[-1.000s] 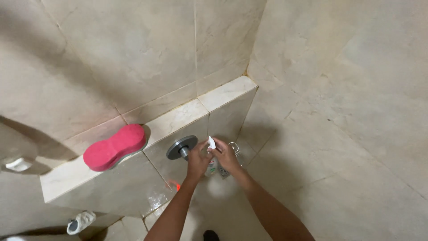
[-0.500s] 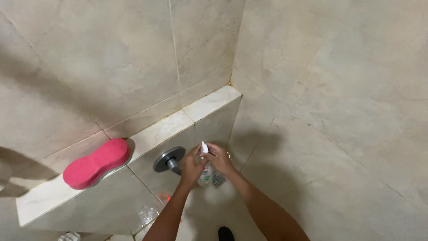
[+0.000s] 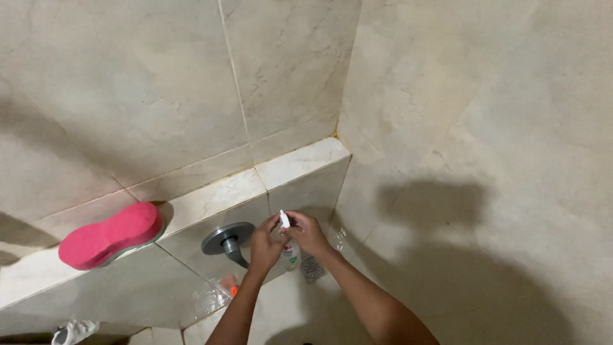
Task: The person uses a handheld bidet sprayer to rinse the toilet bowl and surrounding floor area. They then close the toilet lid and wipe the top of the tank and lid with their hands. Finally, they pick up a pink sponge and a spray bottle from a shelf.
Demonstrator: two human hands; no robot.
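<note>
I am holding a small clear plastic bottle [image 3: 288,250] between both hands, low in the corner of a tiled shower, just in front of the ledge's front face. Its long axis is running nearly upright, with the white nozzle cap [image 3: 284,220] pointing up and the base pointing down toward the floor. My left hand [image 3: 265,245] is wrapping the bottle's body from the left side, fingers closed around it. My right hand [image 3: 306,232] is coming in from the right, fingertips pinching at the cap. The bottle is looking see-through with a coloured label on its front; how much liquid is sitting inside I cannot tell.

Just left of my left hand a round, brushed grey metal valve plate [image 3: 228,237] with a short lever handle is sticking out of the ledge's front face. On top of the pale marble-look ledge [image 3: 217,197], well to the left, a pink peanut-shaped sponge [image 3: 110,234] with a thin greenish underside is lying flat. On the floor below my hands a small square metal drain grate [image 3: 312,268] is showing, with crumpled clear plastic wrap [image 3: 211,295] and a small orange object beside it. The walls are glossy beige tile with veining.
</note>
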